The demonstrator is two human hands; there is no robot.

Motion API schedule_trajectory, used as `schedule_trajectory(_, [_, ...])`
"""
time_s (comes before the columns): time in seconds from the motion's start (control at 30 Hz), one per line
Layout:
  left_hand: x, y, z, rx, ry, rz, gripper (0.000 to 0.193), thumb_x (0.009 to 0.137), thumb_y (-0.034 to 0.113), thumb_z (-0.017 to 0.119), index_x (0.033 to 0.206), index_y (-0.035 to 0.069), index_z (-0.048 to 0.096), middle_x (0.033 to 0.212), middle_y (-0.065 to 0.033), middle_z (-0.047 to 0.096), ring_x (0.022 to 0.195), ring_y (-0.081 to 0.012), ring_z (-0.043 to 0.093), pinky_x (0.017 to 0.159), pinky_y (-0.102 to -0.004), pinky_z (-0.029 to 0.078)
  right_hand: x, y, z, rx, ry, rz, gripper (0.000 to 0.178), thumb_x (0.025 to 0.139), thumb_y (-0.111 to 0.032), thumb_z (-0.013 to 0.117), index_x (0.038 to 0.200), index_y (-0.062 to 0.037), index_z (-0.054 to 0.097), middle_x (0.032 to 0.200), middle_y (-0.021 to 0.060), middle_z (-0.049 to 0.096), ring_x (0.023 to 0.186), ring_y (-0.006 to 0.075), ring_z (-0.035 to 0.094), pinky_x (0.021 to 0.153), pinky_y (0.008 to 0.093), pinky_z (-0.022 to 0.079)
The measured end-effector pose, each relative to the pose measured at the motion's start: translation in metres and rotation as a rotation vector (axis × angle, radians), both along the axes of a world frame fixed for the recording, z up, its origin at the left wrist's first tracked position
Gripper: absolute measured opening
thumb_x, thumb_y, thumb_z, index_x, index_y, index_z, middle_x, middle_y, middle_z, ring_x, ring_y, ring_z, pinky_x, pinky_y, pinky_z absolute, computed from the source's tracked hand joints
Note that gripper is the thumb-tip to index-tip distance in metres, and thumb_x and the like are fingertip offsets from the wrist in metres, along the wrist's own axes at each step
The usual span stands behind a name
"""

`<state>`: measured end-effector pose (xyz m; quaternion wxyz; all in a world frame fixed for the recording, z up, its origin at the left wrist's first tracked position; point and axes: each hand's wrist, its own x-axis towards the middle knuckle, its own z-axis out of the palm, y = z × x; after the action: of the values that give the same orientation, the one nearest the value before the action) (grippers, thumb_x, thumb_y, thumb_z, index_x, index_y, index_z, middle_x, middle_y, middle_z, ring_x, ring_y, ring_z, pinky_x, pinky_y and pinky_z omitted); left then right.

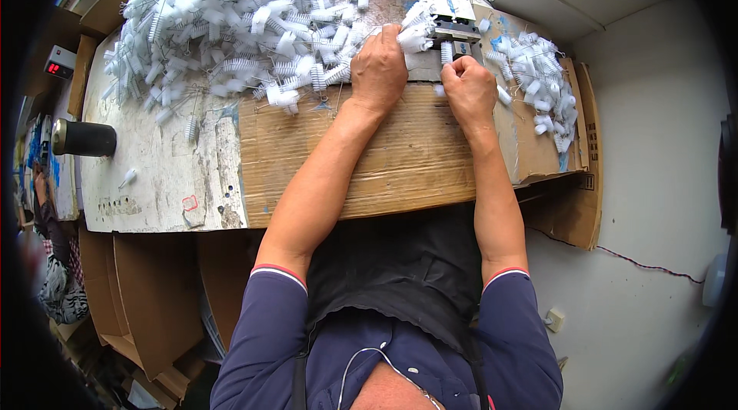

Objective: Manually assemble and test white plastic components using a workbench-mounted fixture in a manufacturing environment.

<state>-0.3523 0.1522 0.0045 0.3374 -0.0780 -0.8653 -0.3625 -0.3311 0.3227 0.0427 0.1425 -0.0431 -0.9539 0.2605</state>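
We have a big heap of small white bristle brushes on twisted wire stems (238,18) spread over the far left of the cardboard-covered worktable (400,156), and a much smaller heap of the same white brushes (538,76) on the right; we judge the right pile to be the finished ones, so most of the work looks to lie ahead. Between the two piles sits a small grey metal bench fixture (453,29). Our left hand (378,68) lies knuckles up at the edge of the large heap, fingers curled around a bunch of white brushes (415,32) held just beside the fixture. Our right hand (469,87) is drawn into a loose fist just below the fixture, its fingertips pinching one single white brush (447,51) up against it. Both forearms reach straight out across the cardboard, elbows near the table's front edge
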Motion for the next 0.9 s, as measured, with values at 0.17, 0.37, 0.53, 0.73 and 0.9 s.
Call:
schedule_trajectory(0.17, [0.001, -0.001, -0.001, 0.006, -0.002, -0.003, 0.025, 0.091, -0.001, 0.056, 0.115, 0.003, 0.062, 0.088, -0.0161, 0.071, 0.084, -0.0345, 0.071, 0.072, -0.0455, 0.058, -0.005, -0.005, -0.001, 0.008, -0.023, -0.030, 0.021, 0.088, -0.026, 0.068, 0.084, -0.0075, 0.076, 0.080, 0.0172, 0.075, 0.078, 0.0359, 0.074, 0.075, 0.0459, 0.057])
schedule_trajectory(0.37, [0.002, -0.001, 0.003, 0.007, 0.045, 0.015, 0.024, 0.090, -0.002, 0.056, 0.113, 0.002, 0.063, 0.089, -0.0161, 0.071, 0.085, -0.0344, 0.069, 0.073, -0.0447, 0.057, -0.007, -0.005, -0.002, -0.014, -0.024, -0.044, 0.025, 0.089, -0.032, 0.070, 0.084, -0.0082, 0.077, 0.081, 0.0166, 0.075, 0.079, 0.0357, 0.074, 0.075, 0.0456, 0.057])
schedule_trajectory(0.53, [-0.001, 0.001, 0.002, 0.004, 0.118, -0.003, 0.023, 0.089, -0.002, 0.056, 0.111, 0.002, 0.063, 0.093, -0.0164, 0.071, 0.089, -0.0348, 0.066, 0.081, -0.0446, 0.054, -0.003, -0.001, -0.002, -0.070, -0.006, -0.047, 0.029, 0.093, -0.034, 0.072, 0.086, -0.0065, 0.076, 0.082, 0.0165, 0.075, 0.078, 0.0364, 0.073, 0.073, 0.0448, 0.056])
schedule_trajectory(0.73, [-0.005, 0.001, -0.002, -0.077, 0.037, -0.147, 0.021, 0.089, -0.001, 0.054, 0.108, 0.002, 0.063, 0.097, -0.0159, 0.069, 0.093, -0.0345, 0.063, 0.086, -0.0440, 0.051, 0.037, 0.031, 0.000, 0.115, 0.370, 0.256, 0.012, 0.091, -0.001, 0.063, 0.099, -0.0023, 0.072, 0.102, 0.0136, 0.072, 0.098, 0.0328, 0.068, 0.086, 0.0432, 0.054])
schedule_trajectory(0.9, [-0.009, 0.000, -0.005, -0.095, -0.032, -0.159, 0.030, 0.083, -0.007, 0.059, 0.112, 0.002, 0.063, 0.104, -0.0165, 0.068, 0.100, -0.0357, 0.062, 0.090, -0.0453, 0.050, 0.050, 0.043, 0.004, 0.270, 0.342, 0.358, 0.014, 0.086, 0.002, 0.068, 0.099, -0.0023, 0.072, 0.106, 0.0102, 0.069, 0.103, 0.0306, 0.063, 0.089, 0.0416, 0.053])
